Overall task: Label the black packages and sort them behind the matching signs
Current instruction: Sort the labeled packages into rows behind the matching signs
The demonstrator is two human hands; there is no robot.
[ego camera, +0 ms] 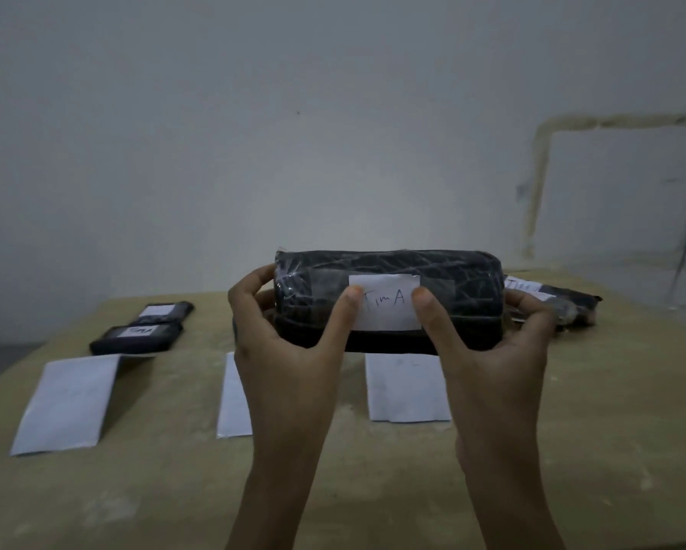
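Note:
I hold a black plastic-wrapped package (444, 291) up above the table with both hands. A white label (387, 305) reading "Tim A" is stuck on its front. My left hand (289, 335) grips the package's left end, thumb pressing the label's left edge. My right hand (492, 343) grips the right end, thumb on the label's right edge. Three white paper signs lie on the table: one at the left (65, 402), one in the middle (232, 398) partly hidden by my left wrist, one at the right (404, 387). Two labelled black packages (135, 337) (164, 311) lie behind the left sign.
The beige table (611, 430) ends at the left edge near the left sign. More black packages with white labels (551, 301) lie at the back right, partly behind my right hand. A pale wall stands close behind the table.

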